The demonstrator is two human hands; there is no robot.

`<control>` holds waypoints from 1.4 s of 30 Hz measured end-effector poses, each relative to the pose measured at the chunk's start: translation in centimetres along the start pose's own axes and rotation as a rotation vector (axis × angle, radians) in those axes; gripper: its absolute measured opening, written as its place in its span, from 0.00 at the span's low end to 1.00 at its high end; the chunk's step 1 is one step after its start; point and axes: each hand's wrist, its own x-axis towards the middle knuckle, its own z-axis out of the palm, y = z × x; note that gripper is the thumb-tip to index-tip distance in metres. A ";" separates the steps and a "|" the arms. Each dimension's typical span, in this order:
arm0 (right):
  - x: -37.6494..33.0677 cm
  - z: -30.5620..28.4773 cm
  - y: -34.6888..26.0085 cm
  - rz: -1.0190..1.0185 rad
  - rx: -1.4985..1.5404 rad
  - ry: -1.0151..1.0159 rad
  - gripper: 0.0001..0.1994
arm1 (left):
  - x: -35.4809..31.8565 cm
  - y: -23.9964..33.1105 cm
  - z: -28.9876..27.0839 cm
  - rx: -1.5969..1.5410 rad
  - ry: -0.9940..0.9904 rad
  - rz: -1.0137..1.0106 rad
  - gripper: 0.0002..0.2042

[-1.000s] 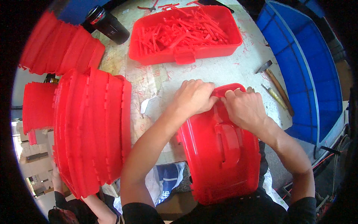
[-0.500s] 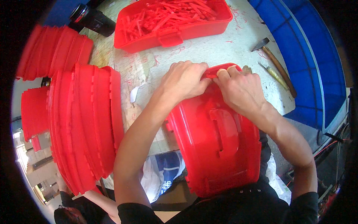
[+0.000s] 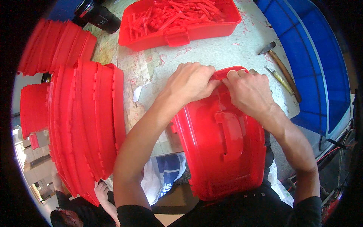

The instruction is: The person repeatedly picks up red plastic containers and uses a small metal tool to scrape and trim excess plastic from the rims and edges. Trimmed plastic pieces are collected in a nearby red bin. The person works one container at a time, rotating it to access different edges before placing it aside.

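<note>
left hand (image 3: 192, 81) + right hand (image 3: 250, 90) both clamped on the far rim of 1 red plastic shell (image 3: 204, 151) | it runs back past the table's (image 3: 211, 53) near edge | pale letters on black shirt (image 3: 242, 212), more on blue-and-white bag (image 3: 166, 176)

Free tabletop (image 3: 215, 53) between hands (image 3: 191, 81) and red bin (image 3: 211, 32); obstacles: red stack (image 3: 85, 128) left, hammer (image 3: 284, 74) right.

wearer: black shirt (image 3: 230, 210), short-sleeved, cloth looks matt; a few small pale letters (image 3: 254, 195) on the front. left sleeve (image 3: 138, 216) and right sleeve (image 3: 308, 210) both black, hems above the elbow. forearms (image 3: 153, 125) slim, bare to the wrist. left hand (image 3: 194, 81), right hand (image 3: 250, 90): bare.
</note>
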 end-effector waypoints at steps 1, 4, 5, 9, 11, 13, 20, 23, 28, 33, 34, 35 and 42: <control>0.0 0.1 -0.1 0.000 0.000 0.015 0.07 | 0.0 0.1 0.0 0.009 0.001 0.001 0.12; 0.1 -0.1 0.0 -0.010 -0.056 0.009 0.10 | 0.0 0.3 0.1 0.048 0.001 0.007 0.12; 0.1 -0.3 0.0 -0.008 -0.076 -0.057 0.12 | 0.1 0.4 0.1 0.062 0.001 0.011 0.12; 1.0 -1.2 0.7 -0.068 -0.068 -0.161 0.08 | 0.1 0.4 0.3 0.076 0.041 0.050 0.13; 1.5 -1.4 0.7 -0.149 -0.180 -0.088 0.07 | 0.1 0.4 0.3 0.055 0.050 0.046 0.13; 1.8 -1.4 0.5 -0.219 -0.264 -0.040 0.06 | 0.2 0.4 0.4 0.037 0.075 0.058 0.12; 3.0 -1.9 0.9 -0.531 -0.461 0.013 0.07 | 0.2 1.0 0.3 0.043 0.041 -0.026 0.11; 3.2 -1.4 1.3 -0.430 -0.394 0.015 0.07 | 0.1 0.9 0.4 0.013 0.119 -0.022 0.11; 1.5 1.1 0.8 -0.086 -0.173 0.114 0.06 | 0.6 0.4 0.6 0.054 0.103 -0.007 0.11; 1.2 1.7 0.6 -0.086 -0.202 0.178 0.06 | 0.8 0.3 0.5 0.088 0.088 0.016 0.11; 1.3 1.5 0.7 -0.122 -0.241 0.161 0.06 | 0.8 0.3 0.5 0.081 0.103 0.026 0.11; 1.6 1.2 0.7 -0.165 -0.276 0.141 0.06 | 0.8 0.2 0.5 0.081 0.086 0.019 0.10; 2.9 0.4 0.8 -0.364 -0.414 0.159 0.05 | 0.9 -0.1 0.8 0.023 0.151 -0.011 0.08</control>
